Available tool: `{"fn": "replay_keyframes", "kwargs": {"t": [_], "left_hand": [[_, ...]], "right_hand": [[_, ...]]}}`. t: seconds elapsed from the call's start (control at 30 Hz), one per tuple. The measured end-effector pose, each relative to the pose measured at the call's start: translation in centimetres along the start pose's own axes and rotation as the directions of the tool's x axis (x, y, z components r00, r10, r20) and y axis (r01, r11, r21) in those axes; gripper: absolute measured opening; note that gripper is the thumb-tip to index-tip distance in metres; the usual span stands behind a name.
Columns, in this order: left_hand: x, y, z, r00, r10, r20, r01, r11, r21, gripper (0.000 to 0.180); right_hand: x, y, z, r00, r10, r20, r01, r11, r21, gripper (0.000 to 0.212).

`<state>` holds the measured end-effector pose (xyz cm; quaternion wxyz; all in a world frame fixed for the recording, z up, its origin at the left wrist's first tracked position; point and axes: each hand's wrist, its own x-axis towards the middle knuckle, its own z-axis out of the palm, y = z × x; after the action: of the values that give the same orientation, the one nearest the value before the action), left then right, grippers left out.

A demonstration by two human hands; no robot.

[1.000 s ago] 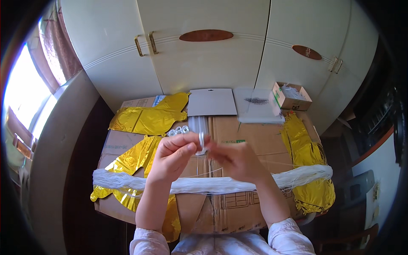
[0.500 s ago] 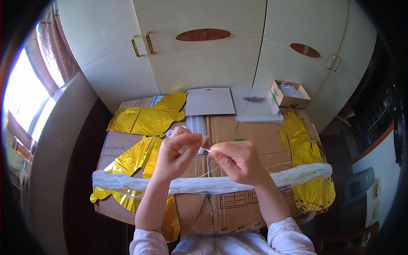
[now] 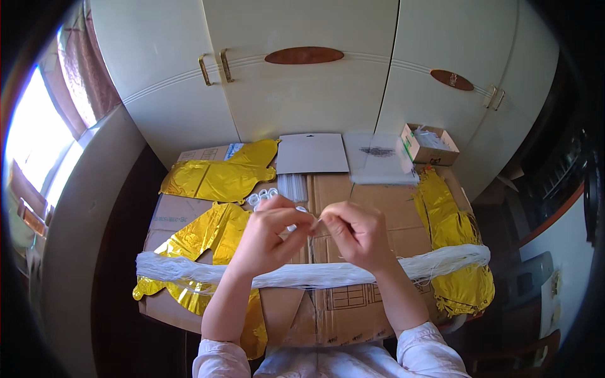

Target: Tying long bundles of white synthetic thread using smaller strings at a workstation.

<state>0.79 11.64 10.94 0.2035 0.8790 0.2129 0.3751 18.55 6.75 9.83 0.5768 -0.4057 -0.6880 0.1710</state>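
Note:
Over the middle of the cardboard, my left hand (image 3: 271, 236) and my right hand (image 3: 357, 236) meet with their fingertips almost touching. Both are closed in a pinch on a short bit of white string (image 3: 317, 225), mostly covered by the fingers and slightly blurred. Beneath my wrists a long bundle of white string (image 3: 315, 276) stretches across the table from left to right. Just beyond my left hand lie several small white rings (image 3: 261, 196), beside a stack of thin clear strips (image 3: 292, 188).
Gold foil balloons lie flat on the left (image 3: 217, 179), and a gold foil pile (image 3: 450, 227) sits on the right. At the back are a grey-white card (image 3: 312, 153), clear plastic bags (image 3: 381, 160) and a small box (image 3: 435, 153) of white pieces. Cream cabinets (image 3: 302, 94) stand behind.
My fingertips have come down slightly and closer together. The loose strand that hung below my hands no longer shows. More of the white rings has come into sight.

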Motion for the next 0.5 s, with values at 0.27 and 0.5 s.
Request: {"fn": "replay_keyframes", "kwargs": {"t": [0.27, 0.5], "left_hand": [[0.3, 0.1, 1.1, 0.926, -0.334, -0.177, 0.111, 0.687, -0.718, 0.011], [-0.2, 0.2, 0.0, 0.983, -0.158, 0.091, 0.178, 0.712, -0.68, 0.011]], "right_hand": [[-0.2, 0.6, 0.5, 0.981, -0.07, 0.182, 0.109, 0.969, -0.22, 0.008], [-0.1, 0.8, -0.3, 0.998, -0.048, 0.041, 0.051, 0.997, -0.062, 0.012]]}}
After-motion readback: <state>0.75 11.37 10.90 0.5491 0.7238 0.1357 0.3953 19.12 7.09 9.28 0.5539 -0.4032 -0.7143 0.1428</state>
